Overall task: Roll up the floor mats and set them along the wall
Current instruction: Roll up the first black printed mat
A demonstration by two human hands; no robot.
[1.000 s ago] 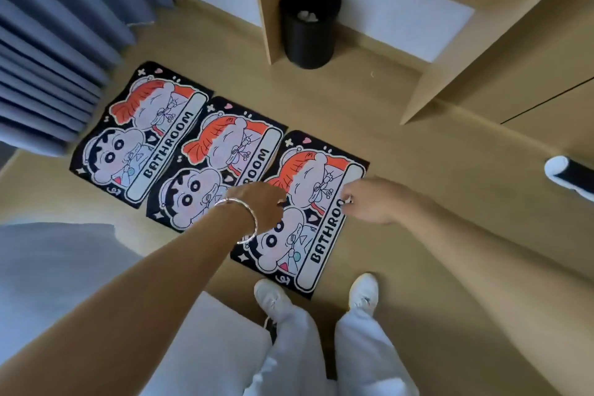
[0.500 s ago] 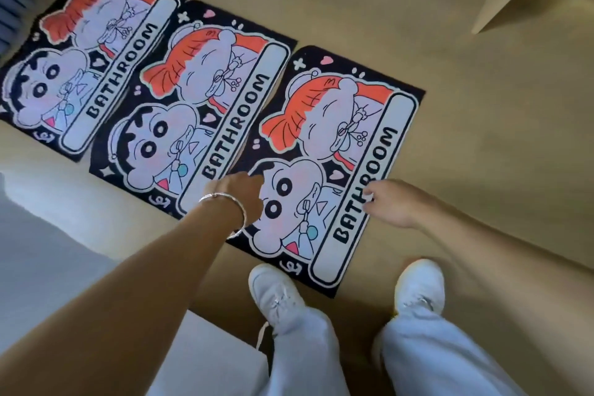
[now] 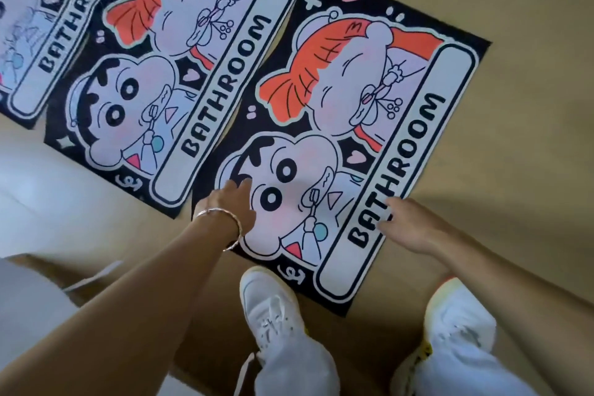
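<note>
Nearest mat runs lengthwise straight ahead; left hand lies straight-fingered on its left edge, right hand touches its right edge, grip unclear.

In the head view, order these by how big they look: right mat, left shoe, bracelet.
1. right mat
2. left shoe
3. bracelet
The shoe is nearer the camera, yet the mat plainly looks larger.

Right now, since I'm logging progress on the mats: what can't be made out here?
Head view:
- Far-left mat: cut off by left and top edges.
- Right hand: fingertips blurred; grip on the near mat unclear.
- Near mat's left corner: hidden by the left forearm.
- Wall: out of frame.
</note>
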